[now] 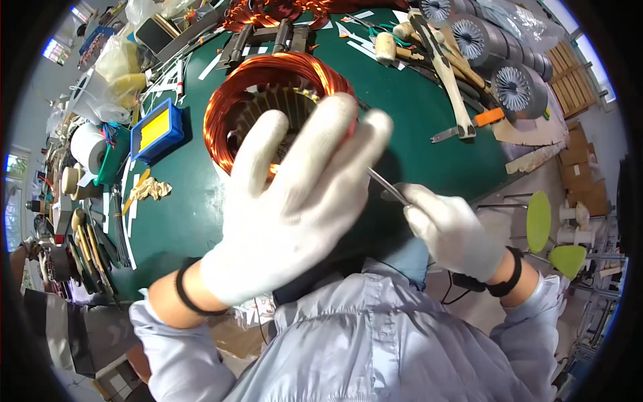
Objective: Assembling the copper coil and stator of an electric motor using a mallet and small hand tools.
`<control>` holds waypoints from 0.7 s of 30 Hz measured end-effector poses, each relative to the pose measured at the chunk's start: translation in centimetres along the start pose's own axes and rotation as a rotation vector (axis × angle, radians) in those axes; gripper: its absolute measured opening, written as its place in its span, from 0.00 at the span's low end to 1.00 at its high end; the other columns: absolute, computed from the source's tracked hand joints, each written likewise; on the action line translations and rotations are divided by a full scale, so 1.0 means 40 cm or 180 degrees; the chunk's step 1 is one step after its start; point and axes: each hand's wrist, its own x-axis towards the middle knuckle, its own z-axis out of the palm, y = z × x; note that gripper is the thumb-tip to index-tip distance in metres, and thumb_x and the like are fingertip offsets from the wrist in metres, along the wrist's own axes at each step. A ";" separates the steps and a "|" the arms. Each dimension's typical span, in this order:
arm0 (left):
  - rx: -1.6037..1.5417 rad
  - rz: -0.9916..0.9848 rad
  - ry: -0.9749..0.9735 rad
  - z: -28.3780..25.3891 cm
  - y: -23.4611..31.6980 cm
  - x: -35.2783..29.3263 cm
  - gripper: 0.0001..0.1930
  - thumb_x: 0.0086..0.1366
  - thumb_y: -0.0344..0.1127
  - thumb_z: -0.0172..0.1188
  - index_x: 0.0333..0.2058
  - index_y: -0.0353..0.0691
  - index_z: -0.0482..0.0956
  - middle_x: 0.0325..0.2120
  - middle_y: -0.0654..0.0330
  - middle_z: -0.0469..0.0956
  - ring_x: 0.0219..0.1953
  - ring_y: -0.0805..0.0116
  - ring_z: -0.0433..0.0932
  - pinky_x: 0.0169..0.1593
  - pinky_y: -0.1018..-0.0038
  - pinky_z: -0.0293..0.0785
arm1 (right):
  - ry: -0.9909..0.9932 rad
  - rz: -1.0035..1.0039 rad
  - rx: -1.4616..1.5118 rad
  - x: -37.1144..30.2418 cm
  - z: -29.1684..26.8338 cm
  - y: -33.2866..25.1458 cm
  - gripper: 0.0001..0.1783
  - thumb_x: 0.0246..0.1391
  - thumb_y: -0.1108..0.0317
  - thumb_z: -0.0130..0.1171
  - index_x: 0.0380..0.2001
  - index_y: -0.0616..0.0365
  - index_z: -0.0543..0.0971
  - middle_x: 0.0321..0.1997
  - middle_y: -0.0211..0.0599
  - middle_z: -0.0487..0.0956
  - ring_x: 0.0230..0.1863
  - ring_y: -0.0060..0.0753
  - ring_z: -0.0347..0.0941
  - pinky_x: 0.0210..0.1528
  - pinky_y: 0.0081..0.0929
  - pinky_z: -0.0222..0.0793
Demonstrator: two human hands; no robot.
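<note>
A motor stator wound with copper wire [231,90] stands on the green tabletop, its slotted core partly showing inside the ring of coils. My left hand [288,194], in a white glove, is raised in front of it with the fingers spread, hiding its lower right part. Whether the fingertips touch the coils I cannot tell. In my white-gloved right hand [452,231] is a thin metal rod-like tool [386,184], gripped between thumb and fingers. Its tip points up and left, close to the edge of my left hand.
A blue bin with yellow strips [157,132] stands left on the green table [191,208]. Mallets [386,49] and hand tools lie at the back right, before grey slotted cores [516,89]. More copper coils [274,12] lie at the far edge. Green stools [538,221] stand right.
</note>
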 end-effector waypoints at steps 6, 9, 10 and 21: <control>-0.0212 -0.0413 0.0014 -0.008 0.025 -0.060 0.14 0.39 0.33 0.76 0.29 0.51 0.86 0.59 0.57 0.78 0.66 0.38 0.68 0.66 0.47 0.66 | 0.0315 0.0515 0.0507 -0.102 -0.069 -0.010 0.20 0.62 0.80 0.55 0.58 0.63 0.79 0.45 0.51 0.83 0.36 0.45 0.82 0.39 0.34 0.78; -0.0107 -0.0330 -0.0381 -0.089 -0.041 -0.092 0.15 0.38 0.32 0.77 0.29 0.51 0.86 0.59 0.53 0.78 0.66 0.34 0.67 0.66 0.47 0.67 | 0.0309 0.0649 0.0847 -0.143 -0.088 -0.034 0.32 0.59 0.85 0.50 0.66 0.52 0.77 0.39 0.47 0.82 0.26 0.40 0.71 0.34 0.31 0.72; -0.0230 -0.0355 -0.0469 -0.105 -0.058 -0.100 0.15 0.39 0.32 0.77 0.30 0.51 0.86 0.59 0.52 0.78 0.66 0.35 0.68 0.66 0.47 0.67 | 0.0148 0.0866 0.0794 -0.147 -0.088 -0.040 0.32 0.59 0.85 0.50 0.66 0.52 0.77 0.39 0.47 0.82 0.26 0.40 0.71 0.34 0.31 0.72; -0.0277 -0.0588 -0.0757 -0.084 0.006 -0.085 0.17 0.37 0.33 0.78 0.31 0.46 0.85 0.50 0.50 0.81 0.52 0.47 0.78 0.59 0.48 0.70 | -0.0290 0.0414 -0.0127 -0.051 -0.116 -0.115 0.39 0.45 0.89 0.53 0.61 0.49 0.81 0.20 0.37 0.70 0.20 0.36 0.66 0.25 0.33 0.61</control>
